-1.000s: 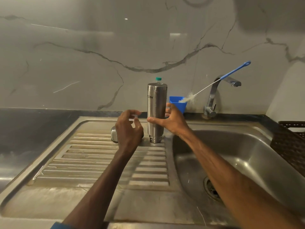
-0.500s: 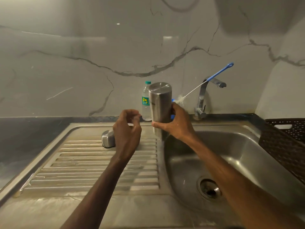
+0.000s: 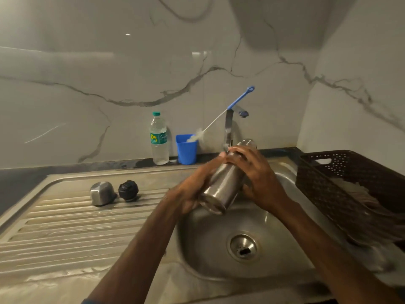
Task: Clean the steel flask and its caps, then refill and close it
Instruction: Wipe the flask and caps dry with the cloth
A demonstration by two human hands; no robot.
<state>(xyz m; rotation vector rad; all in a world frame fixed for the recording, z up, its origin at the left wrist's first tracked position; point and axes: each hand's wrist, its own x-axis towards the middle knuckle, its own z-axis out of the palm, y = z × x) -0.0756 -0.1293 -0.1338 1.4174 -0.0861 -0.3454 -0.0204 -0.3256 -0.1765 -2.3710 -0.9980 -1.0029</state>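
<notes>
Head view — left hand [image 3: 192, 191] and right hand [image 3: 258, 176] both clamped on tilted steel flask [image 3: 225, 183] over sink [image 3: 208, 249].

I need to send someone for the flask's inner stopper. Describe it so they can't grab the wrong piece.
Start at the ribbed steel draining board left of the sink basin. Two small pieces sit near its back edge. The stopper is the right-hand one: round, black and ridged, unlike the shiny steel cap beside it.
</notes>
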